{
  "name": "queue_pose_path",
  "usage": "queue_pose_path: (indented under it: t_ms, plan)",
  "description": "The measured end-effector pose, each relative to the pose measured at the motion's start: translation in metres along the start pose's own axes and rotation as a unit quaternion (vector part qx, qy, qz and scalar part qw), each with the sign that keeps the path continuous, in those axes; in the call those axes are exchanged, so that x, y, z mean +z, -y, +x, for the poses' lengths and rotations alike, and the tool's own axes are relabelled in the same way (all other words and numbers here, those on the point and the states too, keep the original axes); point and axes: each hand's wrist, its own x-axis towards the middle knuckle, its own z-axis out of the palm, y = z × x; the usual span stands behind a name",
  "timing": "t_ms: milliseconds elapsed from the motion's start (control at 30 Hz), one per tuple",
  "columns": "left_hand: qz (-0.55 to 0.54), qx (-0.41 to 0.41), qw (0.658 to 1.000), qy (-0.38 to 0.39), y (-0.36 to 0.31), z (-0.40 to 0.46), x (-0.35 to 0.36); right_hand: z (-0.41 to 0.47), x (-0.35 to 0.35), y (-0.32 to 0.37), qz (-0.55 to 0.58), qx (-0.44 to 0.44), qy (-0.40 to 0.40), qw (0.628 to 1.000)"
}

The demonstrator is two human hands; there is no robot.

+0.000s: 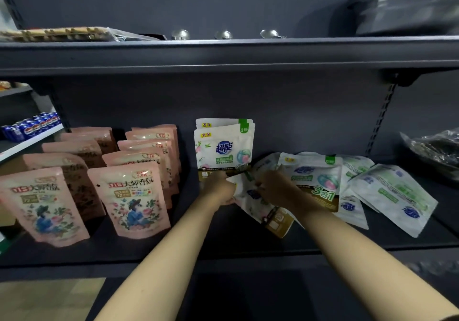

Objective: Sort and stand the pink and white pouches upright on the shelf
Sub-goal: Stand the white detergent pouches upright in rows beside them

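Both the left hand (218, 189) and right hand (275, 189) seem clamped on 1 tilted glossy white detergent pouch (260, 206), its gold base slanting toward the viewer, just right of 2 upright white pouches (223, 146) on the dark shelf (223, 248).

Both bare forearms reach forward side by side, the left hand (218, 189) and right hand (275, 187) close together, palms down, fingers curled in a grip.

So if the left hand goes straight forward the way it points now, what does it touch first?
Most likely the upright white pouches standing directly behind the left hand, which points toward the shelf back; its fingers seem already at their gold lower edge. Depth is hard to judge, so a small gap may remain.
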Motion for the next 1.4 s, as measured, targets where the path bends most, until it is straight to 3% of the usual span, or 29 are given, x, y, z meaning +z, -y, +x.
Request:
queue_pose_path:
  t_ms: [467, 533, 567, 600, 633, 700, 767, 800, 867, 933, 1000, 1067, 1200, 1300, 1400]
  plan:
    - [0.162, 0.142, 0.964, -0.159, -0.06, -0.068, -0.013, -0.029, -0.016, -0.018, -0.014, -0.045, 0.007, 0.999]
    - [0.125, 0.167, 0.965, -0.16, -0.074, -0.076, -0.024, -0.036, -0.019, -0.017, 0.026, -0.034, -0.006, 0.999]
    - [0.115, 0.179, 0.964, -0.16, -0.079, -0.078, -0.029, -0.036, -0.021, -0.016, 0.118, -0.005, -0.031, 0.992]
    - [0.112, 0.184, 0.963, -0.16, -0.084, -0.08, -0.034, -0.037, -0.026, -0.012, 0.256, 0.037, -0.04, 0.965]
    - [0.101, 0.184, 0.964, -0.162, -0.087, -0.082, -0.037, -0.036, -0.031, -0.009, 0.406, 0.061, -0.039, 0.911]
    - [0.045, 0.175, 0.969, -0.167, -0.091, -0.083, -0.041, -0.043, -0.043, -0.001, 0.637, 0.04, 0.001, 0.77]
    - [-0.041, 0.155, 0.973, -0.167, -0.09, -0.081, -0.043, -0.059, -0.058, 0.005, 0.769, -0.051, 0.108, 0.628]
    - [-0.084, 0.142, 0.973, -0.16, -0.09, -0.08, -0.044, -0.063, -0.063, 0.006, 0.791, -0.081, 0.148, 0.588]
    - [-0.146, 0.125, 0.971, -0.144, -0.088, -0.075, -0.044, -0.069, -0.065, 0.001, 0.797, -0.092, 0.196, 0.564]
    - [-0.167, 0.11, 0.969, -0.147, -0.087, -0.07, -0.045, -0.068, -0.059, -0.004, 0.784, -0.075, 0.196, 0.585]
    - [-0.163, 0.115, 0.967, -0.161, -0.085, -0.065, -0.045, -0.067, -0.054, -0.006, 0.732, -0.051, 0.175, 0.657]
    - [-0.171, 0.125, 0.961, -0.176, -0.081, -0.06, -0.044, -0.068, -0.051, -0.005, 0.695, -0.052, 0.202, 0.688]
    - [-0.192, 0.142, 0.953, -0.185, -0.074, -0.061, -0.042, -0.061, -0.05, 0.003, 0.694, -0.052, 0.172, 0.697]
    - [-0.142, 0.148, 0.967, -0.15, -0.064, -0.062, -0.04, -0.053, -0.046, 0.007, 0.731, -0.056, 0.128, 0.668]
    - [-0.097, 0.144, 0.978, -0.113, -0.051, -0.057, -0.038, -0.044, -0.046, 0.007, 0.727, -0.059, 0.108, 0.675]
